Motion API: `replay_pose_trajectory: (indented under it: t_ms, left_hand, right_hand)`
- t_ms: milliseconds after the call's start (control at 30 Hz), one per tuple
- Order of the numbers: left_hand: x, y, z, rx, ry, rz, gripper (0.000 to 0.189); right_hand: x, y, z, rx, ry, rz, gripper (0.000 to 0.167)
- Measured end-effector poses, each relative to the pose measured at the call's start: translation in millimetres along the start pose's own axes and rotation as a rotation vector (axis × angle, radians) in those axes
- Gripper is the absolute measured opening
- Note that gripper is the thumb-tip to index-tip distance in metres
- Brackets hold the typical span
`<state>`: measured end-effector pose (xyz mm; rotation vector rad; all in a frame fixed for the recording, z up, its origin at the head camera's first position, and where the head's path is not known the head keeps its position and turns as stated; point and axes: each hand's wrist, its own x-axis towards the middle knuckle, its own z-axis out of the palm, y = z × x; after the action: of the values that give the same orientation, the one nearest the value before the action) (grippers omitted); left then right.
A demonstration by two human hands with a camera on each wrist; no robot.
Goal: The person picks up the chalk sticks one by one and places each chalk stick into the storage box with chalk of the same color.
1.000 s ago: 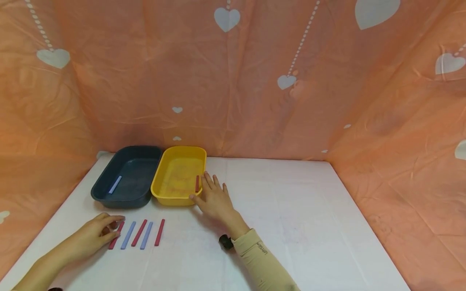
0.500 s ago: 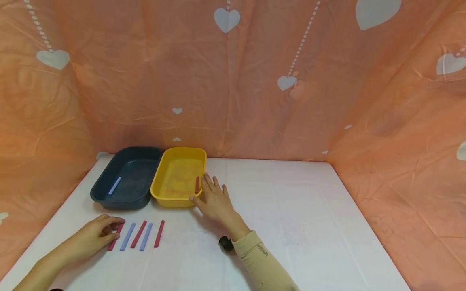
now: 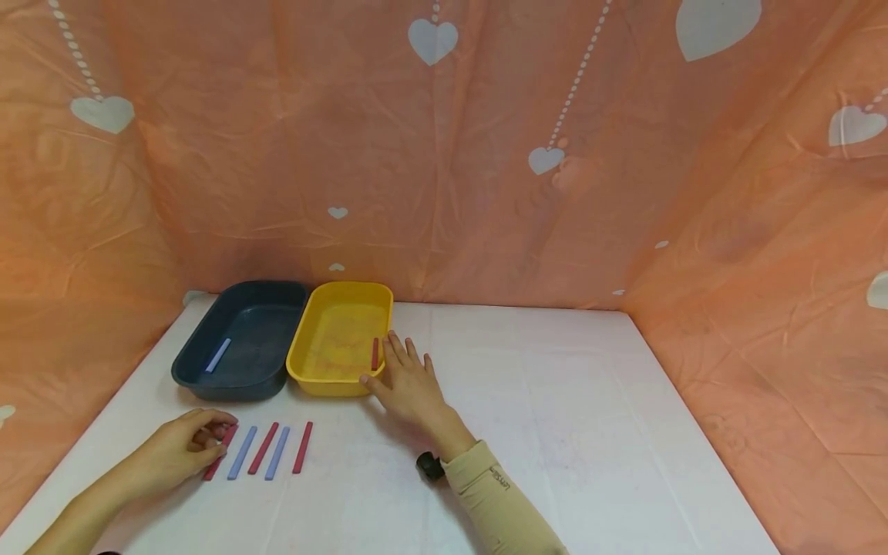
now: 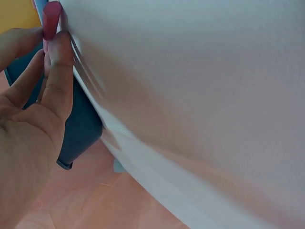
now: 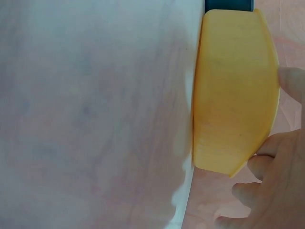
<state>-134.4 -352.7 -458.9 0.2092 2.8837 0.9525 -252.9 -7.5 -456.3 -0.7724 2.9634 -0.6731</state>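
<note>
My left hand [image 3: 176, 455] pinches the leftmost red stick [image 3: 211, 469] of a row on the white table. In the left wrist view the end of this red stick [image 4: 50, 21] shows between thumb and fingers. To its right lie two blue sticks [image 3: 243, 453] and two more red sticks [image 3: 264, 449], slanted side by side. Fingers spread, my right hand [image 3: 411, 389] rests at the near right corner of a yellow tray [image 3: 336, 327]. Its thumb [image 5: 291, 78] touches the rim in the right wrist view. One red stick [image 3: 375, 354] lies inside that tray.
A dark blue tray [image 3: 267, 327] stands against the yellow one on its left, with one blue stick [image 3: 218, 355] in it. Behind the white table [image 3: 555, 416] and along both sides hangs an orange cloth [image 3: 486, 216] with white hearts.
</note>
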Motion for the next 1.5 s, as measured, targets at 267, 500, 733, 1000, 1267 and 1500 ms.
replay_pose_trajectory:
  t_ms: [267, 500, 733, 1000, 1267, 1500]
  left_hand:
    - [-1.7, 3.5, 1.6, -0.032, 0.036, 0.006, 0.037]
    - [-1.8, 18.0, -2.0, -0.038, 0.101, 0.058, 0.042]
    - [10.2, 41.2, -7.0, -0.097, 0.245, 0.206, 0.044]
    - [35.3, 71.7, -9.4, -0.133, 0.335, 0.223, 0.044]
    - [72.8, 96.3, -9.5, -0.219, 0.352, 0.186, 0.043]
    - [104.2, 105.1, -6.5, -0.258, 0.305, 0.147, 0.044]
  right_hand:
    - [0.8, 1, 1, 0.005, 0.000, 0.001, 0.079]
    - [0.5, 1, 1, 0.007, -0.001, -0.001, 0.080]
    - [0.4, 1, 0, 0.003, 0.001, 0.000, 0.080]
    - [0.0, 2, 1, 0.018, -0.002, -0.005, 0.080]
    - [-0.1, 2, 0, 0.012, -0.004, -0.004, 0.080]
    - [-0.4, 1, -1, 0.012, -0.010, -0.002, 0.080]
